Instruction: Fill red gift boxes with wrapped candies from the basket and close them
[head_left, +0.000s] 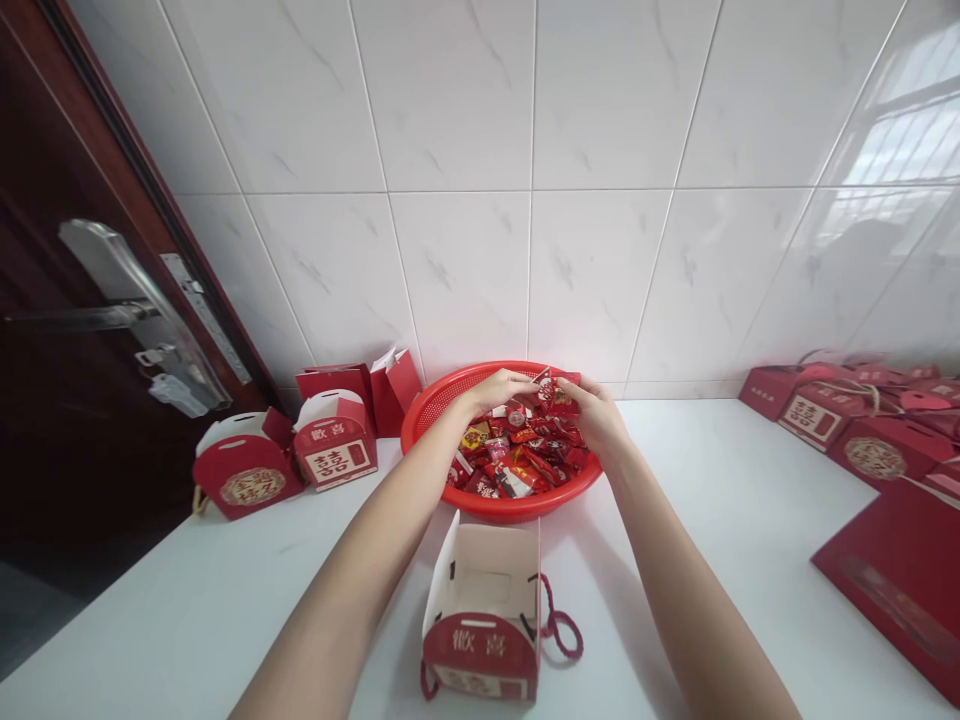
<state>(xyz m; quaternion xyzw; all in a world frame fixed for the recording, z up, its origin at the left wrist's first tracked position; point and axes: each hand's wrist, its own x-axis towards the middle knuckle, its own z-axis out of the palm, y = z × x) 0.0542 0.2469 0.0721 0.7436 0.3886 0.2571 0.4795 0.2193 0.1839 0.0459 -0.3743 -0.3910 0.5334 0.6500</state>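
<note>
A red plastic basket [506, 512] holds many wrapped candies [521, 475], mostly red. Over its back part, my right hand [598, 415] is closed on a red candy packet [557, 392]. My left hand [501, 390] is at the basket's upper middle, fingers pressed together beside that packet; what they grip, if anything, is too small to make out. Between my forearms, in front of the basket, an open red box [480, 645] stands with its pale inside showing and nothing in it. A dark red cord loops out at its right side.
Two red boxes [251, 480] [335, 440] and red paper bags [395, 390] stand at the left. More red boxes [889, 450] and a dark red bag [896, 580] lie at the right. A tiled wall [600, 270] rises behind; a door is at the left.
</note>
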